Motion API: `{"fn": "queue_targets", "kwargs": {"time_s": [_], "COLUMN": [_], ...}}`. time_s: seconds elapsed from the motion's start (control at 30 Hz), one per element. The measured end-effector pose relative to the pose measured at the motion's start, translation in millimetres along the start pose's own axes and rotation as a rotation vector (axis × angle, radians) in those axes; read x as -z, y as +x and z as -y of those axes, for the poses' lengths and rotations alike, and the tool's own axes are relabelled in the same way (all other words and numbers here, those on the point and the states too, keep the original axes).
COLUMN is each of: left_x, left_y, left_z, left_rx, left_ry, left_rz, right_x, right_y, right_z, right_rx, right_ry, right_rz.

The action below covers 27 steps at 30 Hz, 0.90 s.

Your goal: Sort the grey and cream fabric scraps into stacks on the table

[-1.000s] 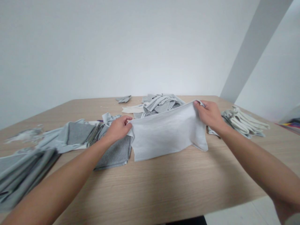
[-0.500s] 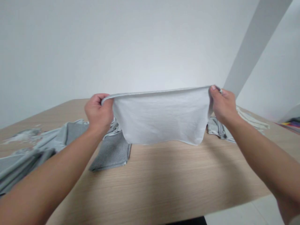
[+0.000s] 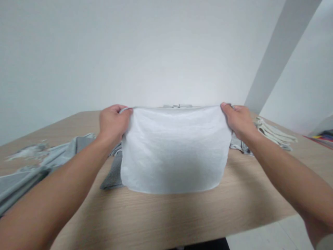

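Note:
A pale grey-white piece of fabric [image 3: 174, 149] hangs stretched between my two hands above the table. My left hand [image 3: 114, 119] pinches its upper left corner, thumb in front. At the upper right corner, my right hand [image 3: 238, 118] is closed on the cloth in the same manner. The top edge runs nearly level, and the lower edge hangs loose with rounded corners. Behind its left side, a dark grey folded cloth [image 3: 112, 175] lies partly hidden on the table.
Crumpled grey fabric [image 3: 65, 151] and whitish scraps [image 3: 31, 152] lie on the left of the wooden table [image 3: 166, 218]. To the right sit a grey bundle [image 3: 240, 145] and a cream cloth stack [image 3: 277, 135]. Colourful material [image 3: 324, 137] shows at the far right. A white wall stands behind.
My hands have drawn slightly closer together. The cloth has swung down and hangs lower, now covering more of the dark grey folded cloth.

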<state>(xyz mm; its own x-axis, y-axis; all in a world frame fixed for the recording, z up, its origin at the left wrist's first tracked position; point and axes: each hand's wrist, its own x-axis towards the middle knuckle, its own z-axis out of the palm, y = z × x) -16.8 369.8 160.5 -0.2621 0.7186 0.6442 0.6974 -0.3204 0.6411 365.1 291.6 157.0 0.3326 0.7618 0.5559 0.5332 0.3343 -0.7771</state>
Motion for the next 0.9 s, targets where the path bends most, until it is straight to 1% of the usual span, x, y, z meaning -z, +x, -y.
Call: {"fn": "queue_targets", "kwargs": {"time_s": [0.07,0.13,0.23,0.37,0.57,0.73,0.8,0.9], "left_x": [-14.6,-26.8,-39.5,-49.0,-56.7,-60.5,-61.1,-61.3], "left_y": [-6.0,-12.8,-23.1,-34.1,-43.5,-52.6,-55.7,-58.6], "left_z": [13.8,25.2,35.0,36.7,34.1,32.2,31.2,29.5], "left_rx": [0.017,0.015,-0.020,-0.089,-0.157,-0.187,-0.185,-0.160], "left_ry": [0.083,0.167,0.280,0.402,0.480,0.402,0.350,0.272], "left_rz": [0.096,0.187,0.310,0.412,0.488,0.553,0.549,0.507], "right_x": [-16.8,-33.7,-53.9,-68.0,-77.1,-81.8,-82.8,-83.9], "right_y": [-6.3,-13.6,-23.5,-32.9,-41.6,-48.7,-50.2,-50.8], "right_z": [-14.1,-26.5,-40.2,-47.2,-43.3,-41.7,-42.0,-43.1], "right_rx": [-0.149,-0.238,-0.263,-0.258,-0.252,-0.253,-0.257,-0.263], "right_ry": [-0.077,-0.163,-0.208,-0.183,-0.117,-0.092,-0.092,-0.096], "right_rz": [0.039,0.096,0.146,0.192,0.205,0.198,0.197,0.192]}}
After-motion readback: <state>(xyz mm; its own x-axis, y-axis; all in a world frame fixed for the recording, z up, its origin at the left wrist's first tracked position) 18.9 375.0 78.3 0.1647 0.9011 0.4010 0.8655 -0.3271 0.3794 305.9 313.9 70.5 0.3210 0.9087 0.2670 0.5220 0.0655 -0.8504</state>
